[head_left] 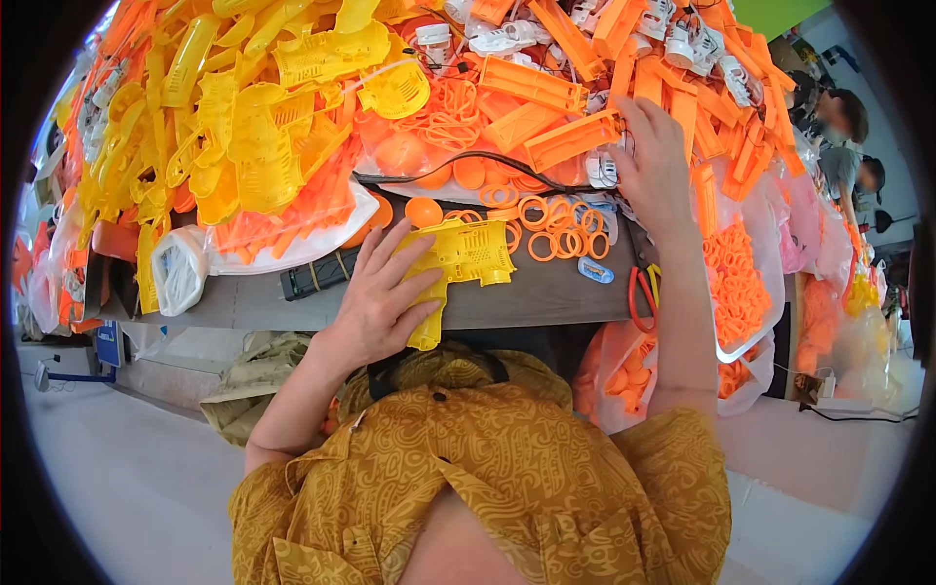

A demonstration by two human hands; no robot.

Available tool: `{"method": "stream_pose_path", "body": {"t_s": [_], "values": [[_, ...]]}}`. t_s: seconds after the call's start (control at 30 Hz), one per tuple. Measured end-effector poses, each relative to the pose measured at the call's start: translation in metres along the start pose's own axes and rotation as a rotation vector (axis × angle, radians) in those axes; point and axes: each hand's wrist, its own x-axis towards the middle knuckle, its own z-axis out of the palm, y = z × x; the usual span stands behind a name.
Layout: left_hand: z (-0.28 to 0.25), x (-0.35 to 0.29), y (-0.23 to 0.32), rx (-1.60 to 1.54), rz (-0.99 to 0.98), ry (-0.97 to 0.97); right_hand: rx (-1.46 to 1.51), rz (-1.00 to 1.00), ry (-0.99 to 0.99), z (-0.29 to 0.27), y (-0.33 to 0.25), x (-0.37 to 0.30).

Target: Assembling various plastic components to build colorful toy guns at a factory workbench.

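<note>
My left hand (380, 304) lies palm down with fingers spread on a yellow plastic half-shell (470, 251). The shell has slots and small posts inside, and its handle-like leg runs toward me under my fingers. Farther right, my right hand (651, 161) is closed at the end of an orange trough-shaped plastic part (573, 140), thumb and forefinger around its tip. The undersides of those fingers are hidden. A small white motor unit (602, 171) sits just below that thumb. Several orange rings (542, 244) lie between my hands, beside a blue oval sticker (596, 271).
Yellow shells (258, 146) heap up at the far left, orange troughs (531, 86) at the far right. Red-handled pliers (641, 297) hang by the table edge (546, 310) near my right forearm. A black cable (468, 156) crosses the parts. A bag of orange pieces (733, 278) stands at right.
</note>
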Motion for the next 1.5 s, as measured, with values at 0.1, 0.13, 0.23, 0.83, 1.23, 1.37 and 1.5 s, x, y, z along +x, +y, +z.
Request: {"method": "stream_pose_path", "body": {"t_s": [0.1,0.13,0.23,0.83,1.23,1.37,1.5], "values": [[-0.008,0.007,0.005,-0.021,0.023,0.082,-0.094,-0.078,-0.169,0.016,0.013,0.005],[-0.01,0.009,0.005,-0.018,0.019,0.084,-0.091,-0.082,-0.168,0.016,0.014,0.006],[-0.017,0.013,0.007,-0.045,0.055,0.19,-0.081,0.02,-0.237,0.004,0.016,0.008],[-0.007,0.092,0.016,-2.109,-0.487,-0.159,1.201,0.177,-0.182,-0.076,-0.086,0.063],[-0.03,0.092,-0.008,-1.978,-0.446,0.287,0.89,0.35,-0.461,-0.004,-0.083,0.103],[-0.025,0.091,-0.02,-2.013,-0.498,0.33,0.387,0.123,-0.231,0.023,-0.086,0.084],[-0.023,0.088,-0.022,-2.001,-0.527,0.392,0.596,-0.059,-0.185,0.001,-0.1,0.058]]}}
